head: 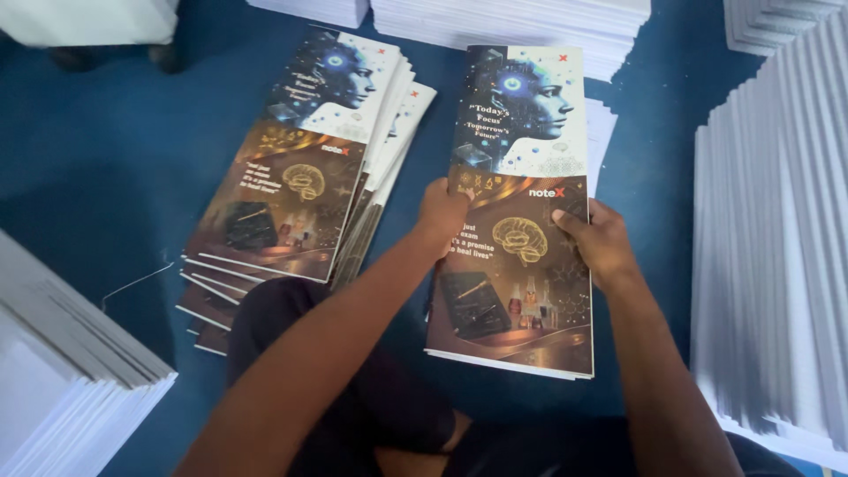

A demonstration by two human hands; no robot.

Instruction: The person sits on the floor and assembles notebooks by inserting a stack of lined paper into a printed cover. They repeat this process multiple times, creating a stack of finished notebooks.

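Note:
A tall printed cover sheet (517, 159), white and dark at the top with a brown lower half showing a golden brain, lies on a thin bundle in front of me. My left hand (440, 215) grips its left edge near the middle. My right hand (601, 243) presses on its right edge, thumb on top. A fanned pile of matching printed covers (296, 190) lies to the left on the blue floor, apart from both hands.
Stacks of white paper stand at the right (773, 247), the lower left (66, 371) and along the top (512, 22). Blue floor (106, 150) surrounds the piles. My dark-clothed knee (291, 322) sits just below the fanned pile.

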